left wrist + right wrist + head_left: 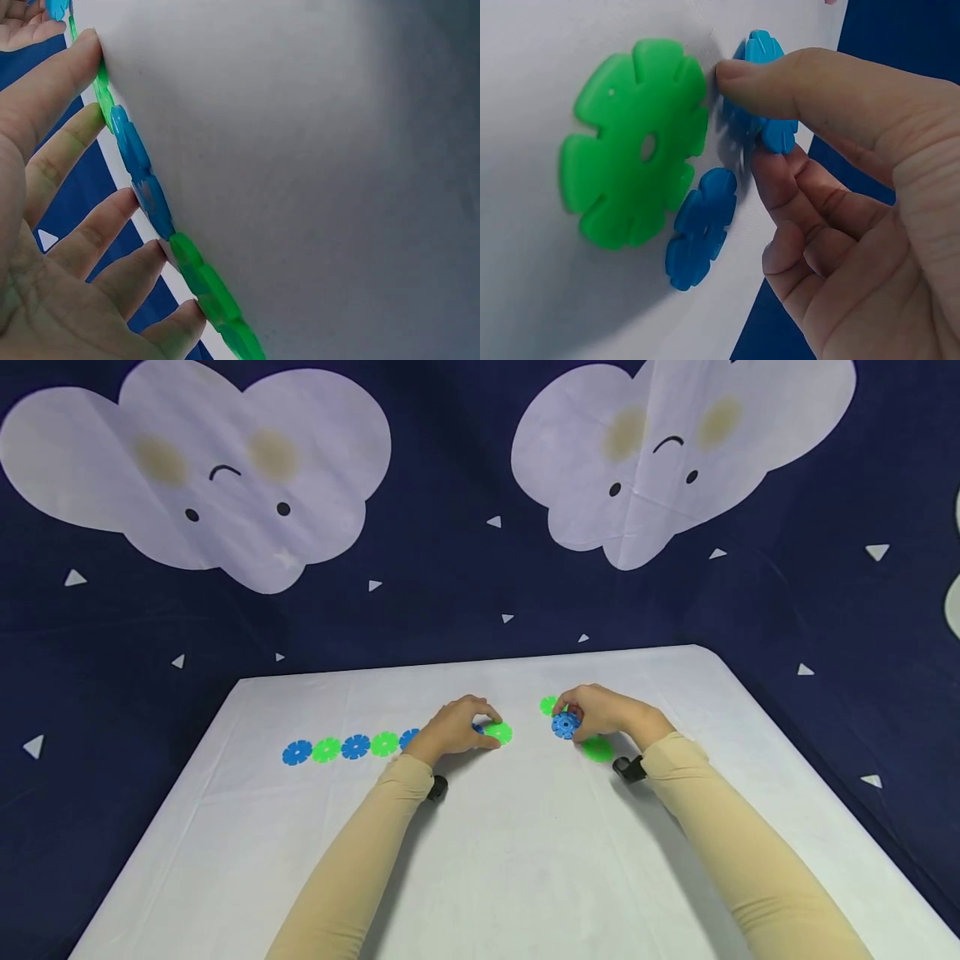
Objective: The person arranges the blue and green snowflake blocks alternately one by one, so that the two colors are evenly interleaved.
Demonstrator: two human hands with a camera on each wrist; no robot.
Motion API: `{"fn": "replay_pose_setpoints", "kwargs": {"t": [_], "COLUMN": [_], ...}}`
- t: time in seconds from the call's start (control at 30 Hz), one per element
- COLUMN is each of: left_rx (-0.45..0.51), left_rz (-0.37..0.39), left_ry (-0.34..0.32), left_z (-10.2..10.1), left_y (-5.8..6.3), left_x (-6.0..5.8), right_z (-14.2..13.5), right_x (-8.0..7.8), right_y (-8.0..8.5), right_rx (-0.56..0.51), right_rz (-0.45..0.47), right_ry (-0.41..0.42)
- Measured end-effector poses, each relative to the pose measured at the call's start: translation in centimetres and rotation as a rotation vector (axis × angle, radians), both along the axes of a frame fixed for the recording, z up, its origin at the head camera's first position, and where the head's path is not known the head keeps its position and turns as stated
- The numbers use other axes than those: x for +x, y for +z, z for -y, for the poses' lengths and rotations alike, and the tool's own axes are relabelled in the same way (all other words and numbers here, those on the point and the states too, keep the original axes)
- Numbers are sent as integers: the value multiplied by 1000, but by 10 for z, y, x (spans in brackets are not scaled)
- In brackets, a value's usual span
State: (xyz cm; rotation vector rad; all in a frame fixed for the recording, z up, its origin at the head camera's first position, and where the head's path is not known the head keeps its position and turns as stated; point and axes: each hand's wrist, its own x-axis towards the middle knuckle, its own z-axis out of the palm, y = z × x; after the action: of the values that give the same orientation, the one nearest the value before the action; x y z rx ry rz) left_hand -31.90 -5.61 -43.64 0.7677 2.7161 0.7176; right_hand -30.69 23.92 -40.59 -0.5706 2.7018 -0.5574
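Observation:
My left hand (pixel 456 727) is at the right end of a row of flat, slotted plastic snowflake discs. Its thumb and index finger pinch the edges of a green disc (pixel 501 733), with a blue disc (pixel 477 727) partly hidden beside it. In the left wrist view, the other fingers spread along the discs' edges. My right hand (pixel 596 710) pinches a blue disc (pixel 781 139) between thumb and fingers just over the table. Close by lie a green disc (pixel 634 142) and another blue disc (pixel 703 229). Beyond the right fingers lies a smaller-looking green disc (pixel 549 705).
The row runs left in alternating colours, from a blue disc (pixel 297 752) through a green disc (pixel 326 750) to others partly under my left hand. A white cloth covers the table (pixel 480 860). Behind hangs a dark blue curtain (pixel 442 527) with clouds.

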Motion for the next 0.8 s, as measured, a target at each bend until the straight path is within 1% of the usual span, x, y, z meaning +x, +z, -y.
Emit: {"fn": "replay_pose_setpoints", "kwargs": {"t": [0.23,0.43,0.8], "left_rx": [2,3,13], "left_rz": [-1,-2,-17], "left_ry": [-3,-9,-16], "left_z": [0,0,0], "left_y": [0,1,1], "left_x": [1,1,0], "right_z": [0,3,23], "right_x": [1,0,-3], "right_y": [1,0,0], "right_rx": [-17,-58,-99], "right_rz": [7,-14,-31], "right_ry": [-4,2,25]}}
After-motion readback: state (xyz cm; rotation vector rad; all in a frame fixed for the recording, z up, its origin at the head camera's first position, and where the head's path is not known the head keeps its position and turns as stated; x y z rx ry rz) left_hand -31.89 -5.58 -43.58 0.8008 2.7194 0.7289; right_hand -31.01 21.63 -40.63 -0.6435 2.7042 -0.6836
